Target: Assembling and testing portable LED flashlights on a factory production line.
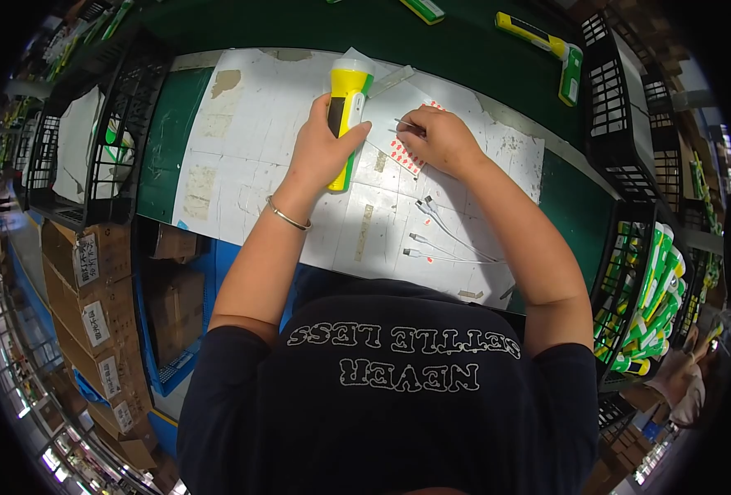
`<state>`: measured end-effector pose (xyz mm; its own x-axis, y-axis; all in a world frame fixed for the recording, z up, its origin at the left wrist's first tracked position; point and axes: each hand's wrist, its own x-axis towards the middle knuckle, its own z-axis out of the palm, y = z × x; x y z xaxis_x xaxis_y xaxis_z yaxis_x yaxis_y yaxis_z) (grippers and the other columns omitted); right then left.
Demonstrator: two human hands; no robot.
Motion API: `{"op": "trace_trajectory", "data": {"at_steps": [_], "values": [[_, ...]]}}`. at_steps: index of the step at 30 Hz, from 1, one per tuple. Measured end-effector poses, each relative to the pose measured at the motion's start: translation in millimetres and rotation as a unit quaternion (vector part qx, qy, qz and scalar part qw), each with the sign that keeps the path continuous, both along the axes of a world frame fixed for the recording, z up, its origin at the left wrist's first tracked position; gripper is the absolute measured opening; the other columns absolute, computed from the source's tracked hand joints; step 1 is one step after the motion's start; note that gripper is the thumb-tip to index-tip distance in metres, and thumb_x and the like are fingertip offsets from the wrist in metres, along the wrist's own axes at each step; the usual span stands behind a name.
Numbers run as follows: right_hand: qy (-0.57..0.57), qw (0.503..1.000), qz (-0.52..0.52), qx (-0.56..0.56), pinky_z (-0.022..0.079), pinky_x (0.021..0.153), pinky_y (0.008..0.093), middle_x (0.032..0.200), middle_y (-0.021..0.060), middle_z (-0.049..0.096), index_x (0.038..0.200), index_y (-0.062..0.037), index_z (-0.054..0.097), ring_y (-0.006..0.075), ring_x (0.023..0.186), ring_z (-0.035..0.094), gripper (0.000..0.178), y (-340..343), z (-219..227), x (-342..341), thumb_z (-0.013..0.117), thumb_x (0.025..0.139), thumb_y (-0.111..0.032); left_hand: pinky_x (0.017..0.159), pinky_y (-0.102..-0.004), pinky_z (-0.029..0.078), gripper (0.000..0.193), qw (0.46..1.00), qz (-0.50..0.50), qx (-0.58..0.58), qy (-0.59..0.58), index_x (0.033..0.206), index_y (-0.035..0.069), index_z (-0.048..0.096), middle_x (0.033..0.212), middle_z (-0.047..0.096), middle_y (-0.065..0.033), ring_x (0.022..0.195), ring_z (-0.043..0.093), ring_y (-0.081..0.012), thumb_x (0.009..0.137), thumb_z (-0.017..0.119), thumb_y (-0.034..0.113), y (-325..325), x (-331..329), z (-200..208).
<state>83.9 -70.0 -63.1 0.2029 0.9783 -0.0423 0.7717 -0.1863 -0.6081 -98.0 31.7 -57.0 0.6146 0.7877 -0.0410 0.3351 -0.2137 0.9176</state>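
Note:
My left hand (322, 142) is wrapped round a yellow and green flashlight (349, 111), which lies lengthwise over the white worktop with its wide head at the far end. My thumb presses along its right side, near a pale strip. To the right, my right hand (439, 139) is closed on metal tweezers (401, 123), whose two thin prongs point left toward the flashlight. Under that hand lies a sheet of red arrow stickers (404, 157), partly covered by my fingers. Several white charging cables (435, 216) with metal plugs lie nearer to me on the right.
The worktop (258, 165) is scuffed, with old tape patches. Beyond it runs a green belt (299, 25) carrying another flashlight (538, 37). Black crates flank me; the right crate (621, 285) holds several green and white flashlights. Cardboard boxes (93, 289) stand at lower left.

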Motion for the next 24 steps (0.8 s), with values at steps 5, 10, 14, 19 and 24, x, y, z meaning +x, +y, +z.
{"op": "trace_trajectory", "data": {"at_steps": [5, 10, 14, 19, 24], "values": [[-0.111, 0.990, 0.036, -0.078, 0.049, 0.073, 0.0349, 0.092, 0.0095, 0.063, 0.090, -0.0055, 0.063, 0.0256, 0.085, 0.061, 0.017, 13.4, 12.7, -7.8, 0.055, 0.082, -0.018, 0.085, -0.0338, 0.046, 0.069, 1.000, -0.003, 0.003, -0.007, 0.125, -0.005, 0.036, 0.110, 0.056, -0.0222, 0.099, 0.058, -0.0286, 0.075, 0.069, 0.029, 1.5, -0.6, -2.6], [-0.045, 0.993, 0.061, -0.086, 0.048, 0.074, 0.0373, 0.094, 0.0114, 0.063, 0.094, -0.0045, 0.060, 0.0280, 0.086, 0.060, 0.019, 11.8, 10.2, -1.2, 0.051, 0.084, -0.018, 0.085, -0.0340, 0.046, 0.069, 1.000, 0.005, -0.001, 0.003, 0.125, -0.005, 0.036, 0.110, 0.055, -0.0223, 0.099, 0.058, -0.0292, 0.075, 0.069, 0.029, 2.9, -0.1, -3.3], [-0.093, 0.994, 0.050, -0.041, 0.049, 0.073, 0.0372, 0.095, 0.0113, 0.062, 0.093, -0.0051, 0.061, 0.0279, 0.084, 0.061, 0.018, 2.7, 4.2, 7.1, 0.051, 0.086, -0.019, 0.085, -0.0343, 0.046, 0.070, 1.000, 0.001, 0.008, 0.008, 0.125, -0.005, 0.036, 0.110, 0.055, -0.0227, 0.099, 0.058, -0.0301, 0.075, 0.069, 0.030, 2.1, 1.9, -2.7], [-0.244, 0.964, 0.085, -0.066, 0.052, 0.067, 0.0359, 0.092, 0.0086, 0.062, 0.092, -0.0063, 0.062, 0.0252, 0.082, 0.063, 0.016, 8.6, 14.8, -10.0, 0.057, 0.079, -0.015, 0.085, -0.0347, 0.046, 0.070, 1.000, 0.008, 0.014, 0.020, 0.125, -0.004, 0.036, 0.109, 0.056, -0.0228, 0.098, 0.058, -0.0308, 0.075, 0.069, 0.030, 1.3, 1.1, -1.7], [-0.332, 0.929, 0.148, -0.070, 0.053, 0.063, 0.0354, 0.088, 0.0071, 0.061, 0.086, -0.0072, 0.063, 0.0244, 0.079, 0.064, 0.014, 14.5, 17.1, -23.6, 0.060, 0.072, -0.009, 0.085, -0.0350, 0.047, 0.070, 0.999, 0.006, 0.024, 0.024, 0.125, -0.004, 0.036, 0.109, 0.056, -0.0231, 0.098, 0.059, -0.0308, 0.075, 0.069, 0.031, 1.0, 2.0, -2.0]]}}
